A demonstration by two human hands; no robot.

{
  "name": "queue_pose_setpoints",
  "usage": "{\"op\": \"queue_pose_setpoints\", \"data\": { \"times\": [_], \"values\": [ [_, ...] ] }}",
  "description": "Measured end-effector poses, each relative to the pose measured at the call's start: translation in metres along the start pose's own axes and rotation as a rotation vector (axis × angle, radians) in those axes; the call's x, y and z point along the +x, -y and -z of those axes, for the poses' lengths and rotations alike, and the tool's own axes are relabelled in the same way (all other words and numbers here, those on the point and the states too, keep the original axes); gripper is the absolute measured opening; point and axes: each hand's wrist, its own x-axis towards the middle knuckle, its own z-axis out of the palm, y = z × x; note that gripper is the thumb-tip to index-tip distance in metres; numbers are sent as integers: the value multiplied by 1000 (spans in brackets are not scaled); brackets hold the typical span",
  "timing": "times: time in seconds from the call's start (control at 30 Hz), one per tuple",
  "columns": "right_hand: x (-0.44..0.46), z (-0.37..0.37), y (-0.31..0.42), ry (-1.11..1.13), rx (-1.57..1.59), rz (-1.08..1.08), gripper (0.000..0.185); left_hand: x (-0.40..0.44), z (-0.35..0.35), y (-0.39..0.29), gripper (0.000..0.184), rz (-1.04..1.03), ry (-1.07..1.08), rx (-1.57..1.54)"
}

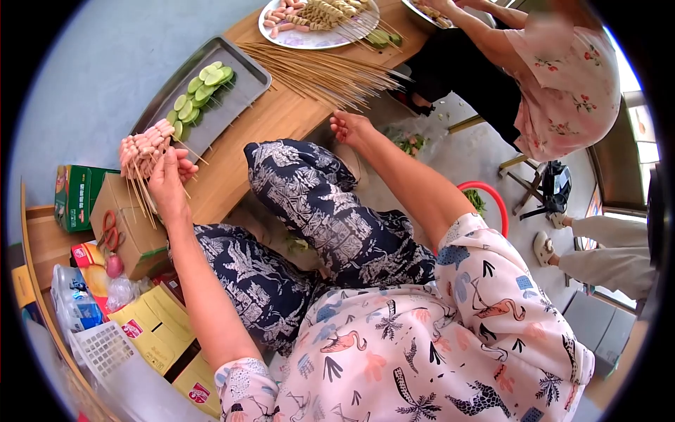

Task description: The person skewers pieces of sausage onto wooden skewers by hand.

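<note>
My left hand [170,181] is at the near-left end of a metal tray [245,58], with thumb and fingers pinched on the stick of a sausage skewer. Beside it lies a pile of pink sausage skewers [146,143], their sticks pointing toward me. Sliced green cucumber skewers [194,97] lie in a row farther along the tray. My right hand [349,129] is at the table's edge, fingers curled, just below the ends of a fan of bare bamboo skewers [309,69]. Whether it holds anything is hidden.
A round plate [325,41] of sausages and skewered food stands on the wooden table [281,116]. Another person [562,81] works at a bowl at the upper right. Left of my legs are a cardboard box [119,211] with red scissors [110,232] and yellow boxes [151,327].
</note>
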Motion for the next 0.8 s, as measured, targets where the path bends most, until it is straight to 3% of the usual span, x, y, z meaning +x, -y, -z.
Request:
{"op": "queue_pose_setpoints", "data": {
  "times": [0.3,0.47,0.6,0.8],
  "values": [
    [-77,-4,13,388,-48,-93,18,-1,-17,-3,29,5,124,-77],
    [-153,-25,34,500,-105,18,15,-2,-25,-5,29,40,200,-87],
    [-202,-63,44,632,-276,164,14,-3,-30,-13,33,76,310,-174],
    [-221,-126,31,803,-780,316,17,-10,-34,-28,41,94,399,-692]
  ]
}}
